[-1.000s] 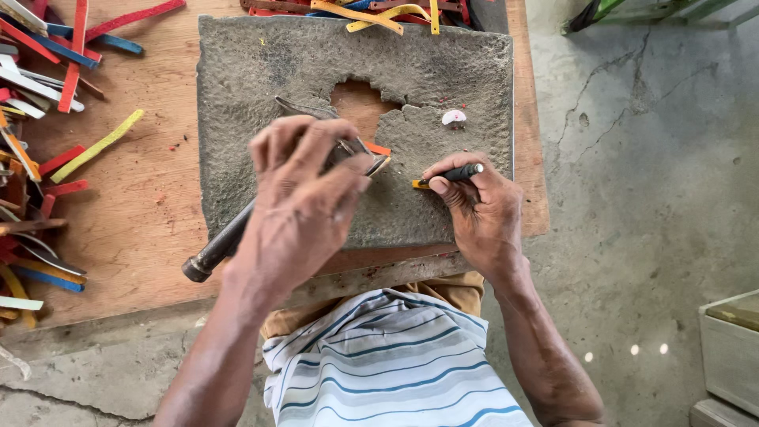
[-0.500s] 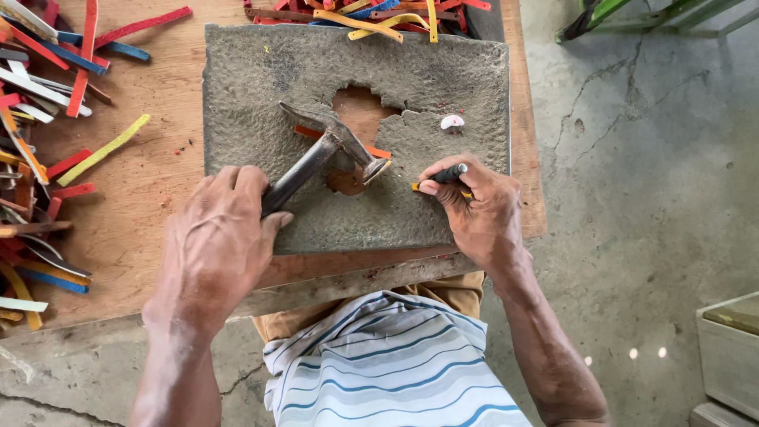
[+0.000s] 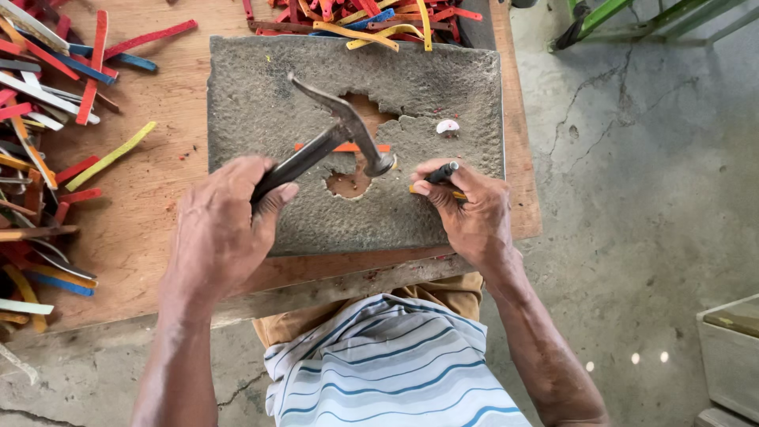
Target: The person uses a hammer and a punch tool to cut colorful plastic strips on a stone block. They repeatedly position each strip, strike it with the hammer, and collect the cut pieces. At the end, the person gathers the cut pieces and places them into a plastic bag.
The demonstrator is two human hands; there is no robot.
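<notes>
My left hand [image 3: 221,229] grips the handle of a dark metal claw hammer [image 3: 340,134], raised over a rough grey pad [image 3: 269,95] with a ragged hole worn in its middle. An orange strip [image 3: 348,148] lies on the pad beneath the hammer head. My right hand [image 3: 470,209] pinches a short dark punch [image 3: 441,171] against a yellow strip end on the pad, just right of the hole. A small white scrap [image 3: 447,126] lies on the pad above my right hand.
The pad rests on a wooden board [image 3: 150,205]. Several coloured strips [image 3: 47,119] are heaped at the left and more coloured strips [image 3: 356,16] along the far edge. Cracked concrete floor [image 3: 632,198] lies to the right, with a grey box [image 3: 731,356] at lower right.
My left hand slid back down the handle and lifted the hammer, so its head now stands above the pad. My right hand has kept the punch in place.
</notes>
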